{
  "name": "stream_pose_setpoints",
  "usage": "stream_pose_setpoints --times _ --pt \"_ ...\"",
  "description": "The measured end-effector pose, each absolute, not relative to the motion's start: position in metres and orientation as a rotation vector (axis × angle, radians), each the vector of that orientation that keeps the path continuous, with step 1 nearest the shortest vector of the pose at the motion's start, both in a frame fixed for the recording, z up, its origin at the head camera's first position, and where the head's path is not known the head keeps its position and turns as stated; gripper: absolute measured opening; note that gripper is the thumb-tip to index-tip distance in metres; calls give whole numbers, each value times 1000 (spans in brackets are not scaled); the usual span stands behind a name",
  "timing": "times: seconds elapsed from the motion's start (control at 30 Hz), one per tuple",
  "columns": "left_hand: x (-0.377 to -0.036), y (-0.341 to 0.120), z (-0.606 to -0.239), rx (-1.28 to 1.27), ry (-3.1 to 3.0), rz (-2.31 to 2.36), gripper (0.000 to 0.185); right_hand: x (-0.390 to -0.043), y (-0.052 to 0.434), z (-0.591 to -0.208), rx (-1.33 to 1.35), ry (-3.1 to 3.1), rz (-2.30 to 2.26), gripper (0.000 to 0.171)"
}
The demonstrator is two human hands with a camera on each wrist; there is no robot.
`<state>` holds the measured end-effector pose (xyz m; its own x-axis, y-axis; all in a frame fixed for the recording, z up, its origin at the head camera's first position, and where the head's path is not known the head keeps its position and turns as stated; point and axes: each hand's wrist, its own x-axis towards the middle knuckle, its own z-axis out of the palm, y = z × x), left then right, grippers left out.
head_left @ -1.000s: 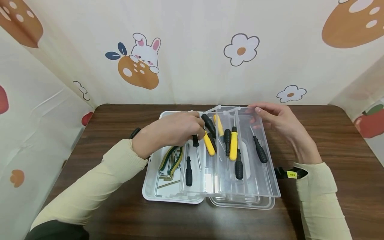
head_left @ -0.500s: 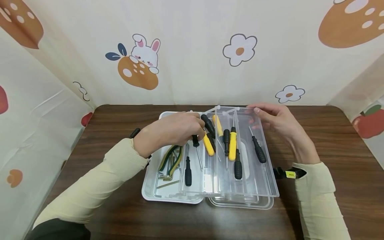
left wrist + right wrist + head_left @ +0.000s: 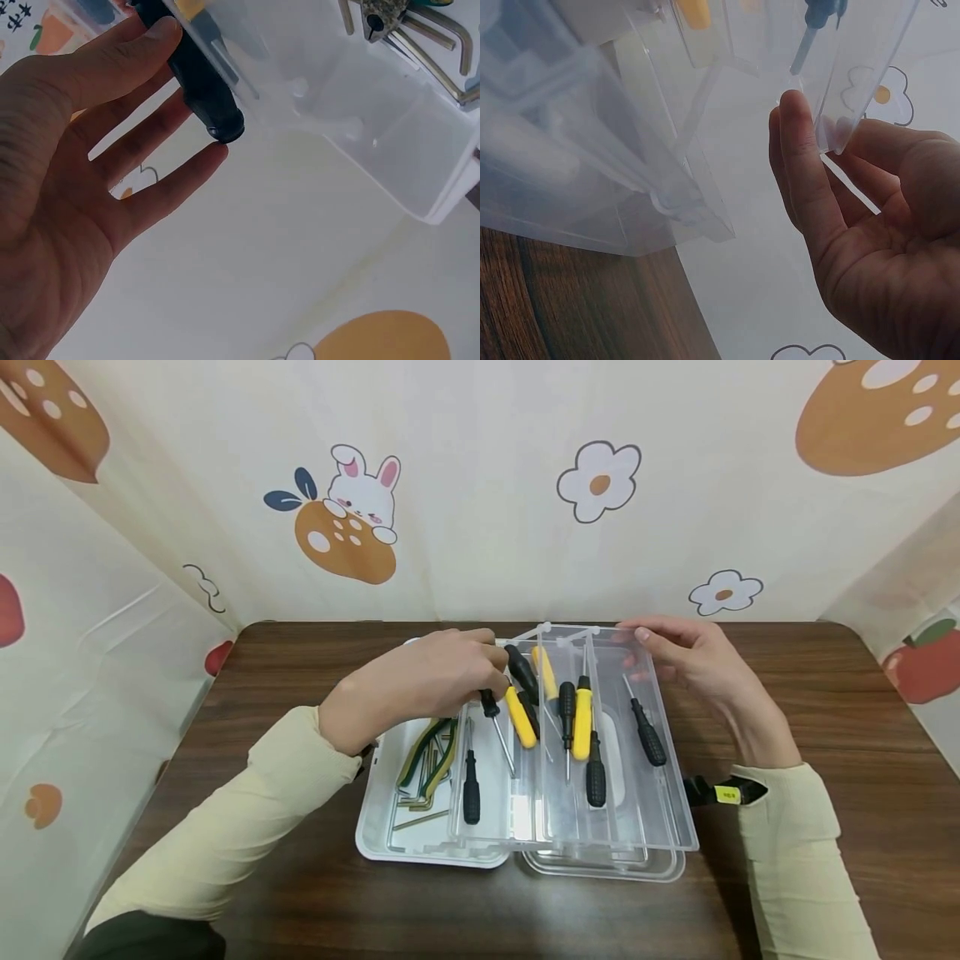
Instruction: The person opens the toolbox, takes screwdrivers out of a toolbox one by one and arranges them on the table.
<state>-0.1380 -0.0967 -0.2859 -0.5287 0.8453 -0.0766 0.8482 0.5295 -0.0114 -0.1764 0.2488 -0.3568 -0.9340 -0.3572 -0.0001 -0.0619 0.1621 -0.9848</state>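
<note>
In the head view my left hand pinches a black-handled screwdriver over a clear divided tray. Its metal shaft slants down to the right. From the left wrist, the black handle shows between thumb and fingers. My right hand holds the tray's far right corner, thumb on one side and fingers on the other; the right wrist view shows this tray edge too. Several yellow and black screwdrivers lie in the tray, including a yellow one and a black one.
Left of and partly under the tray stands a white box, holding green-and-yellow-handled pliers and hex keys. A clear container shows beneath the tray's right part. The brown table meets a patterned curtain behind.
My left hand has lifted slightly and its wrist has shifted left. The screwdriver in it tilts more, its tip now further right. My right hand stays at the tray corner.
</note>
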Motion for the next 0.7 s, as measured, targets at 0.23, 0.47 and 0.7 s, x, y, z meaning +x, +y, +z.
stream_pose_setpoints --times 0.23,0.47,0.7 --pt "-134 -115 -275 1415 2766 -39 25 -177 249 -357 -404 2195 -1855 30" --pt "-124 -145 -266 1138 2904 14 26 -176 248 -358 -391 2188 -1859 30" --pt "-118 -184 -269 940 3023 127 28 -176 249 -357 -376 2230 -1839 34"
